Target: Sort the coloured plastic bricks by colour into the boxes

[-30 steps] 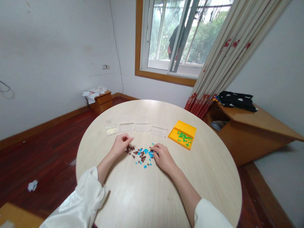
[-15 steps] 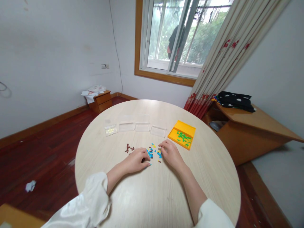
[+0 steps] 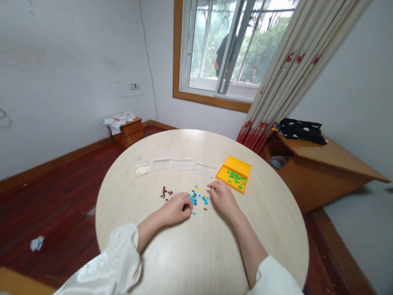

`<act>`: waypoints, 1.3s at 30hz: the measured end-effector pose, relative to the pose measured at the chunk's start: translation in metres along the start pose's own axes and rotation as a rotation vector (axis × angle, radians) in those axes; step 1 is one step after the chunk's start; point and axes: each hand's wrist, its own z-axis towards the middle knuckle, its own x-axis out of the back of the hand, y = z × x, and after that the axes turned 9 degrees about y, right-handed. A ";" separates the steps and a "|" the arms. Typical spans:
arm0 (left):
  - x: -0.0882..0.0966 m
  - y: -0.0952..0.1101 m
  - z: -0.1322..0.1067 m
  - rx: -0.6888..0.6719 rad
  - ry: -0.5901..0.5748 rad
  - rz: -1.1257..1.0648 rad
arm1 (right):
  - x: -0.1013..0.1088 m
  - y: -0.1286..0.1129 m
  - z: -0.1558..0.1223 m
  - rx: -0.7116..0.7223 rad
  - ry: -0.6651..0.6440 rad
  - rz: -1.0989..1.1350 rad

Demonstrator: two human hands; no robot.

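Observation:
Small toy building bricks lie loose on the round table, with a blue heap mixed with a few yellow and brown ones in the middle. My left hand rests at the heap's left side, thumb and fingers curled together; anything between the tips is too small to make out. A single blue brick lies just beside its thumb. To the right of the heap, my right hand is held with its fingertips drawn together, and what they pinch, if anything, cannot be made out. Brown bricks form a separate group behind my left hand.
A yellow tray at the right holds green bricks. Three clear plastic boxes stand in a row behind the bricks. A clear bag with pale yellow pieces lies left of them. The table has a rounded edge.
My right hand has shifted slightly away from the heap, towards the yellow tray. The blue brick by my left thumb now lies apart from the hand. The view has moved slightly.

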 end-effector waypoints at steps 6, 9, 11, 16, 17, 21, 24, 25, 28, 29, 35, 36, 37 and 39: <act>-0.001 0.002 -0.001 0.037 0.044 -0.057 | 0.001 0.009 0.000 -0.052 -0.009 -0.048; 0.004 -0.001 0.001 0.118 0.122 -0.110 | 0.000 0.008 0.000 -0.054 -0.082 -0.069; 0.013 -0.008 0.003 0.206 0.236 -0.133 | 0.000 0.006 0.000 -0.054 -0.140 -0.068; 0.053 -0.051 0.004 0.372 0.657 -0.066 | -0.001 0.001 -0.002 -0.049 -0.216 -0.066; 0.061 -0.060 0.003 0.414 0.747 -0.052 | -0.001 0.000 -0.003 -0.050 -0.225 -0.066; 0.088 -0.090 -0.004 0.517 0.937 0.035 | -0.002 -0.001 -0.004 -0.059 -0.249 -0.061; 0.098 -0.098 -0.008 0.584 0.958 0.180 | -0.002 -0.003 -0.004 -0.071 -0.254 -0.058; 0.099 -0.099 -0.009 0.605 0.948 0.224 | -0.002 -0.004 -0.004 -0.073 -0.256 -0.059; 0.102 -0.103 -0.008 0.645 0.891 0.310 | -0.002 -0.006 -0.004 -0.070 -0.261 -0.064; 0.103 -0.105 -0.008 0.653 0.874 0.333 | -0.002 -0.006 -0.004 -0.070 -0.263 -0.068; 0.106 -0.113 -0.008 0.699 0.839 0.422 | -0.002 -0.007 -0.004 -0.067 -0.285 -0.093; 0.107 -0.114 -0.009 0.702 0.837 0.428 | -0.002 -0.008 -0.004 -0.068 -0.287 -0.096; 0.107 -0.114 -0.009 0.703 0.837 0.434 | -0.002 -0.008 -0.004 -0.069 -0.286 -0.097; 0.107 -0.115 -0.009 0.700 0.836 0.440 | -0.003 -0.008 -0.004 -0.067 -0.273 -0.094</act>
